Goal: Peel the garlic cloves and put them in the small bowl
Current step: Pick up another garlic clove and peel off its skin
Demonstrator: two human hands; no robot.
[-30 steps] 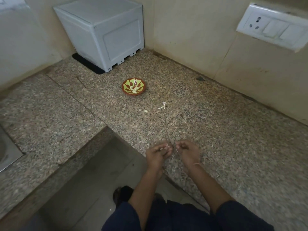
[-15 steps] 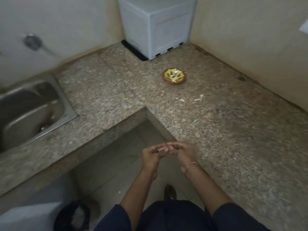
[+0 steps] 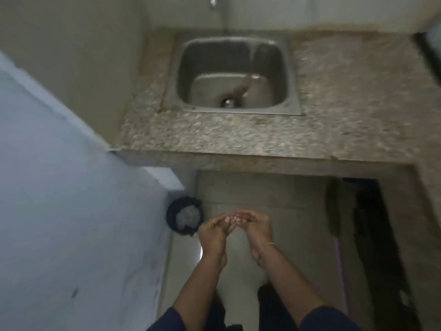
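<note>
Entry: two bare hands held over a pale floor (image 3: 274,199), head view, the frame blurred throughout. Left hand (image 3: 212,231): fingers curled, tips meeting those of the right hand (image 3: 257,226), which is cupped the same way from the other side. The two touch at the fingertips only, with the wrists apart. Held item: a small pale piece (image 3: 232,219) shows where the fingertips meet, too blurred to tell whether it is a garlic clove or its skin. Whether either hand actually pinches it cannot be told. Right wrist: a thin bracelet (image 3: 267,247). Forearms are bare, with dark blue sleeves (image 3: 329,318) at the bottom edge. On the floor, just left of the left hand: a round dark bin (image 3: 185,218) with something pale and crumpled inside. It stands at the foot of a large pale blue-white panel (image 3: 59,187) that fills the left side. Beyond the hands and well apart from them: a speckled granite countertop (image 3: 214,137), its front edge running across the frame. Set into it: a steel sink (image 3: 233,111), square with rounded corners, with a drain (image 3: 228,102) in the basin floor and a brownish streak running to it. Tap (image 3: 213,2): on the wall above the sink, at the top edge. The countertop continues down the right side. Beside it, lower down, stand dark shapes (image 3: 372,223) that cannot be identified.
</note>
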